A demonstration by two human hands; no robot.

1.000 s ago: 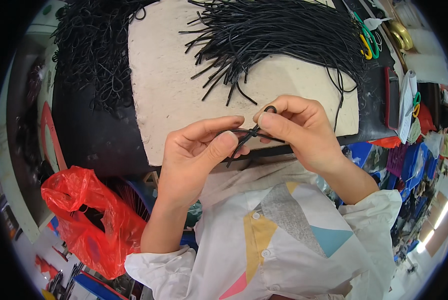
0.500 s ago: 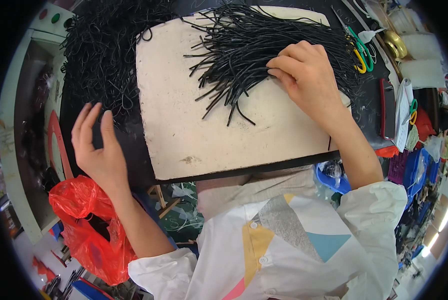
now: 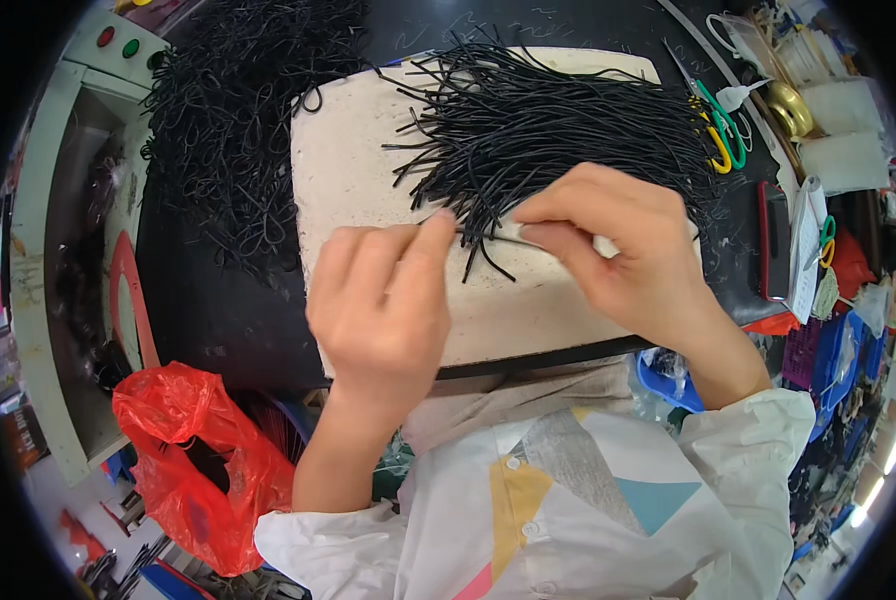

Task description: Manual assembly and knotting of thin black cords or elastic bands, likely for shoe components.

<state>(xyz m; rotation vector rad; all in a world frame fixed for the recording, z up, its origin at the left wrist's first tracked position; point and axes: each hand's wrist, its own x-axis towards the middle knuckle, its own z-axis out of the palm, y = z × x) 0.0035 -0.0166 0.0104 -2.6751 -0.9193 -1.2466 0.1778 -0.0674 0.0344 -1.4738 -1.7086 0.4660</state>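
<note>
A thick bundle of thin black cords (image 3: 568, 125) lies across a pale board (image 3: 368, 150) in front of me. Over the board's near half, my left hand (image 3: 383, 295) and my right hand (image 3: 618, 245) face each other just below the bundle. One black cord (image 3: 506, 238) stretches between their fingertips. My right hand pinches it between thumb and forefinger. The fingers of my left hand are curled closed at the cord's other end, that end being covered by them. Loose cord ends from the bundle hang down behind this strand.
A tangled heap of black looped cords (image 3: 248, 140) lies left of the board on the dark table (image 3: 208, 330). Scissors with green and yellow handles (image 3: 723, 130) lie at the right. A red plastic bag (image 3: 198, 470) hangs at lower left, and a blue basin (image 3: 663, 385) sits below the table edge.
My left hand has come from the left edge onto the board and closed on a cord. My right hand has moved down off the bundle, now pinching that single cord.
</note>
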